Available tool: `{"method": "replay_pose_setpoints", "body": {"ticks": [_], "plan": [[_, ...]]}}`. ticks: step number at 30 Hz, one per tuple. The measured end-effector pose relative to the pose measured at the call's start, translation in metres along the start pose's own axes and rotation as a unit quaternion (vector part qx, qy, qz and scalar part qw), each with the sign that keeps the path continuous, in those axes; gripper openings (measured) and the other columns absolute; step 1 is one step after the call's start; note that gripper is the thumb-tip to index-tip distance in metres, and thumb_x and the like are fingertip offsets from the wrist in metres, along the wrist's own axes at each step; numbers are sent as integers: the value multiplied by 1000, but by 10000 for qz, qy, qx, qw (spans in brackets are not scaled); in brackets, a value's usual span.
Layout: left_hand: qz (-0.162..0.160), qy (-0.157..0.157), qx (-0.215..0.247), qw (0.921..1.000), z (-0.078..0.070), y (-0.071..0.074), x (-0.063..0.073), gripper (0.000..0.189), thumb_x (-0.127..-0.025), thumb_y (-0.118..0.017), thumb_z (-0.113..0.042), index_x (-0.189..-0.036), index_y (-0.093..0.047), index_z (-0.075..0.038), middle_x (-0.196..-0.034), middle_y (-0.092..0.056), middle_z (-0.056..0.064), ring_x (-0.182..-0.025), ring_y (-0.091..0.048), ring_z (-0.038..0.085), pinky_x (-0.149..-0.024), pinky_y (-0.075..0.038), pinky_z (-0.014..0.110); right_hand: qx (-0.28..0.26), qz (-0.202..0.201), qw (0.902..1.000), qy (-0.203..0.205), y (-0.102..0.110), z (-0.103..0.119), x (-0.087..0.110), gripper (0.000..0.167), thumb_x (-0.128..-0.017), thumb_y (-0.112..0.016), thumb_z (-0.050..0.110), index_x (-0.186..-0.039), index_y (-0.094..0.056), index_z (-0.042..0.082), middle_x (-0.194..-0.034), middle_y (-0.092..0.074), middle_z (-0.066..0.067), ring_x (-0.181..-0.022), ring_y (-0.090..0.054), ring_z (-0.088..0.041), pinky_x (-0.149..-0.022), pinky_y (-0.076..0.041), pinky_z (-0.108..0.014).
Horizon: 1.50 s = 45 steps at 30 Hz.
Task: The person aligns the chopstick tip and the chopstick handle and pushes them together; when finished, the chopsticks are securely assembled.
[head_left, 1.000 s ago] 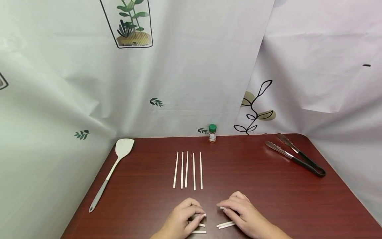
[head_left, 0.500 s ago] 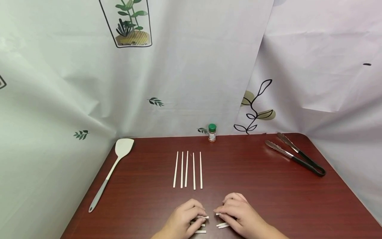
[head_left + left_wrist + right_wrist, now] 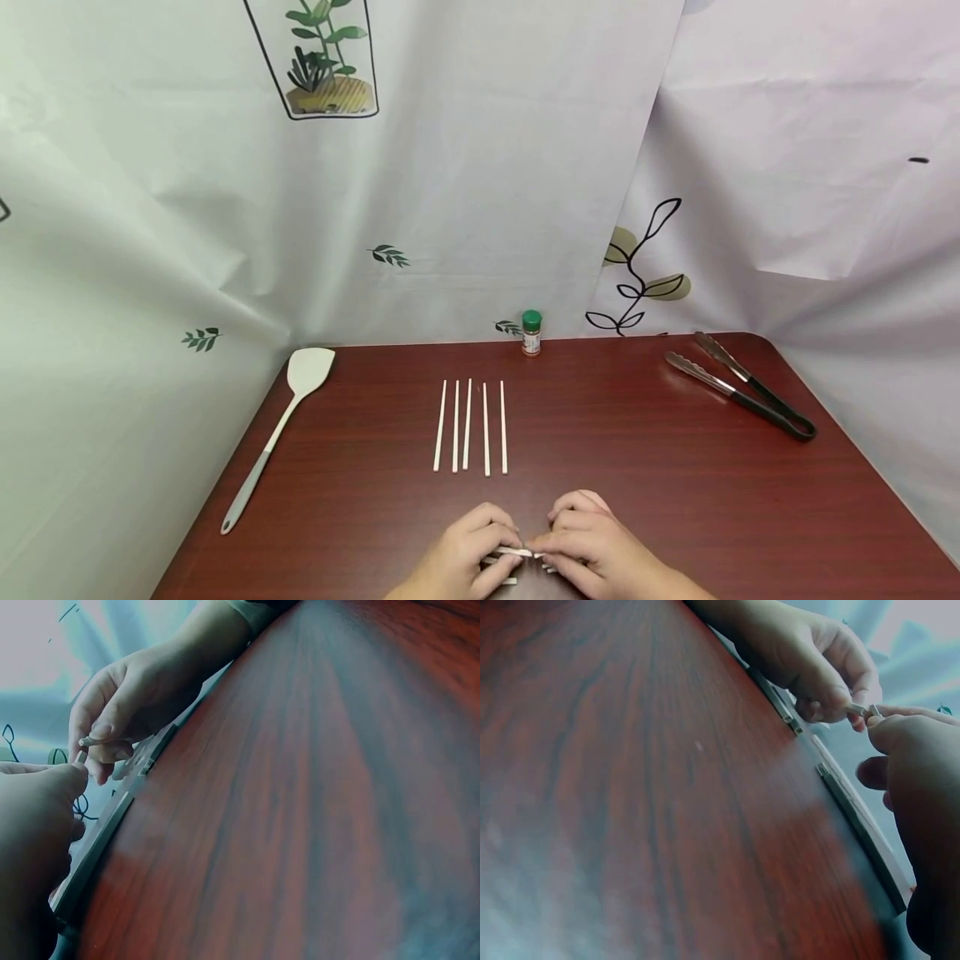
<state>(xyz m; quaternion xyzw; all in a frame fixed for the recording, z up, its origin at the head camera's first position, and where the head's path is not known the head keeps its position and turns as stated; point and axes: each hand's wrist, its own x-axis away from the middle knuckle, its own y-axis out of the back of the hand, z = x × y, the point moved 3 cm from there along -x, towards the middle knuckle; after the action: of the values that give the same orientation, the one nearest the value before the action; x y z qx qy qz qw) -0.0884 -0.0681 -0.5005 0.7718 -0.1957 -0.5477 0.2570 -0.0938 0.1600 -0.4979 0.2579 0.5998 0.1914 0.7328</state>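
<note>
Low in the head view my left hand (image 3: 472, 550) pinches a thin white stick (image 3: 514, 551) between thumb and fingers. Opposite it, my right hand (image 3: 596, 546) pinches the end of another white stick (image 3: 539, 555), mostly hidden by the fingers. The tips of the two sticks almost meet, as the right wrist view also shows at the left-hand stick (image 3: 855, 709); whether they touch I cannot tell. Below the hands, more white sticks lie on the table: one by the left hand (image 3: 510, 582), others by the right (image 3: 550, 569), partly covered.
Several white sticks (image 3: 468, 425) lie side by side, lengthwise, on the dark red table (image 3: 360, 475). A spatula (image 3: 279, 433) lies at the left edge. Metal tongs (image 3: 738, 387) with black handles lie at the right. A green-capped spice jar (image 3: 532, 333) stands at the back by the curtain.
Both hands have come closer together, each bringing its stick along, so the stick ends now nearly meet. The right hand has moved leftward and a little down.
</note>
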Motion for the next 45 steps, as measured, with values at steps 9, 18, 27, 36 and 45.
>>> {"method": "replay_pose_setpoints", "body": {"ticks": [9, 18, 27, 36, 45], "plan": [[16, 69, 55, 10000, -1, 1, 0, 9, -98, -76, -12, -106, -73, -13, -111, -65, -1, -100, -66, 5, -92, -51, 14, 53, -36, 10000, 35, -1, 0, 0, 20, -104, -70, 18, -120, -80, 18, -94, -68, 14, -98, -64, -17, -95, -41, -33], [-2, -98, 145, 9998, -2, 0, -3, 13, -93, -81, -9, -104, -74, -11, -107, -67, 0, -99, -67, 6, -91, -52, 14, 2, -12, 9999, 170, 0, 1, -3, 19, -103, -70, 17, -119, -80, 16, -91, -67, 14, -94, -63, -12, -92, -42, -31], [-131, 13, 304, 9995, -2, -2, -2, 14, -93, -81, -9, -105, -74, -11, -106, -67, 1, -97, -68, 7, -90, -52, 14, 5, -4, 10000, 100, -1, 1, 0, 18, -104, -69, 18, -117, -80, 18, -91, -66, 15, -94, -63, -13, -93, -41, -32], [-103, 118, 308, 9994, -3, -1, -1, 10, -96, -78, -8, -104, -73, -10, -107, -66, 2, -97, -67, 7, -89, -52, 12, -81, -39, 9998, 152, 0, 0, -2, 18, -102, -71, 16, -117, -81, 16, -94, -69, 13, -94, -63, -14, -92, -41, -32], [-230, -163, -170, 9995, -5, -2, -6, 11, -93, -80, -6, -101, -73, -8, -106, -65, 1, -97, -66, 7, -90, -52, 14, 114, -162, 9997, 171, 0, 1, -4, 16, -104, -68, 16, -114, -81, 14, -86, -63, 15, -83, -59, -4, -89, -43, -31]]}}
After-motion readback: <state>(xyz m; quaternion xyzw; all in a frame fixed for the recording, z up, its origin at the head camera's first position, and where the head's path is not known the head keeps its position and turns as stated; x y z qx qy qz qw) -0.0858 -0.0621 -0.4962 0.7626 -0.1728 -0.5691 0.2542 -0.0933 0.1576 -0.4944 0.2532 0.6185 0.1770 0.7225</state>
